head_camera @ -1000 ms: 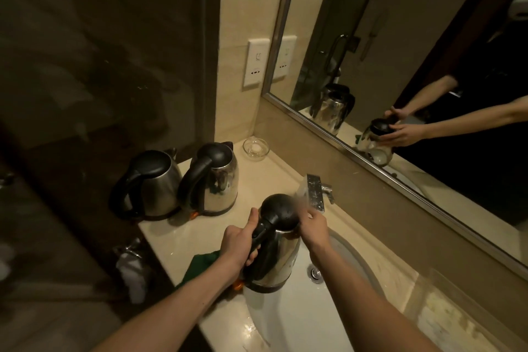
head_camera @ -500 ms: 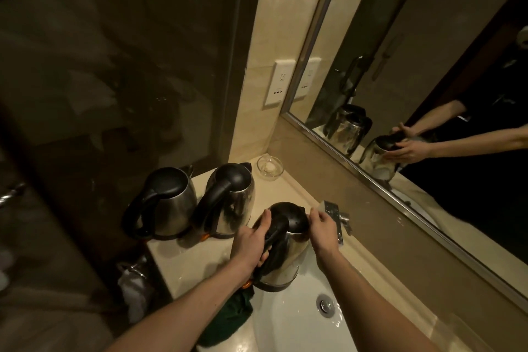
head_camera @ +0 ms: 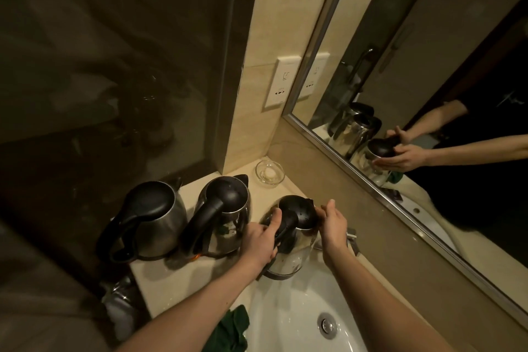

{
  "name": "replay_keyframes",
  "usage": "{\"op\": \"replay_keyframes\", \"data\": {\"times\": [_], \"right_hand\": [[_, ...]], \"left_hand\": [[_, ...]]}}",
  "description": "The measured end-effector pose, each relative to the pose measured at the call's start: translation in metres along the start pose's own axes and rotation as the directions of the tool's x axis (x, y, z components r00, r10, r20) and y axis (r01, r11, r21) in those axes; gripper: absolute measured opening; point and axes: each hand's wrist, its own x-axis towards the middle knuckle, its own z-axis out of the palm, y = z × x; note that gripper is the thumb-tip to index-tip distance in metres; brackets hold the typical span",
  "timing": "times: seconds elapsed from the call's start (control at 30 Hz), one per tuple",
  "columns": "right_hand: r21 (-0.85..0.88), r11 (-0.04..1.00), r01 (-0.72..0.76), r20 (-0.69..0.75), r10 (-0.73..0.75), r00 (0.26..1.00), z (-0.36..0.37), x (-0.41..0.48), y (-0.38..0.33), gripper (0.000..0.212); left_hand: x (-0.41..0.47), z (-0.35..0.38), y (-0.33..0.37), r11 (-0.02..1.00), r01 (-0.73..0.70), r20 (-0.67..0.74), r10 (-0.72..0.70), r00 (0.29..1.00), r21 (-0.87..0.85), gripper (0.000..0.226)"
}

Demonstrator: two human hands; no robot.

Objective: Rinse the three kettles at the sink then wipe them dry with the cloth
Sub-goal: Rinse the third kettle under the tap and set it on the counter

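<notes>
Three steel kettles with black lids and handles are in view. My left hand [head_camera: 260,243] grips the black handle of the nearest kettle [head_camera: 294,254], which stands upright at the far left rim of the white sink [head_camera: 288,323]. My right hand [head_camera: 333,226] rests against that kettle's lid and right side, fingers fairly straight. The two other kettles, one [head_camera: 225,217] in the middle and one [head_camera: 154,220] at the left, stand side by side on the beige counter [head_camera: 177,277]. A dark green cloth [head_camera: 233,328] lies crumpled at the sink's left edge, below my left forearm.
A metal faucet [head_camera: 351,237] is partly hidden behind my right hand. A small glass dish [head_camera: 270,172] sits in the counter's back corner. A mirror [head_camera: 428,88] runs along the right wall, a wall socket [head_camera: 283,81] beside it. The drain [head_camera: 327,324] is in the basin.
The held kettle has moved left and back from over the basin to the counter beside the other two. The view shifted, so the cloth now appears lower.
</notes>
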Motion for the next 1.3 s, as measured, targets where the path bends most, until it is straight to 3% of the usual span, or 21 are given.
{"op": "replay_keyframes", "data": {"times": [0.4, 0.53, 0.87, 1.03, 1.3], "right_hand": [[-0.008, 0.999, -0.054, 0.027, 0.054, 0.998, 0.006, 0.052, 0.006, 0.047], [0.02, 0.999, -0.037, 0.038, 0.037, 0.999, 0.009, 0.065, 0.002, 0.035], [0.023, 1.0, -0.001, -0.01, 0.001, 1.0, 0.014, 0.08, 0.003, 0.037], [0.045, 0.999, 0.009, -0.039, -0.007, 0.999, 0.015, 0.077, 0.007, 0.04], [-0.068, 0.997, 0.022, 0.01, -0.022, 1.0, 0.017, 0.067, 0.007, 0.046]], "left_hand": [[0.05, 0.016, -0.015, 0.996, -0.043, -0.017, 0.045, 0.999, 0.083, 0.069], [0.064, 0.018, -0.014, 0.988, -0.081, -0.038, 0.086, 0.996, 0.132, 0.068], [0.085, 0.024, -0.032, 0.986, -0.033, -0.083, 0.047, 0.995, 0.166, 0.084], [0.081, 0.024, -0.032, 0.98, -0.02, -0.103, 0.041, 0.994, 0.197, 0.079], [0.075, 0.02, -0.021, 0.951, -0.001, -0.105, 0.035, 0.994, 0.309, 0.091]]}}
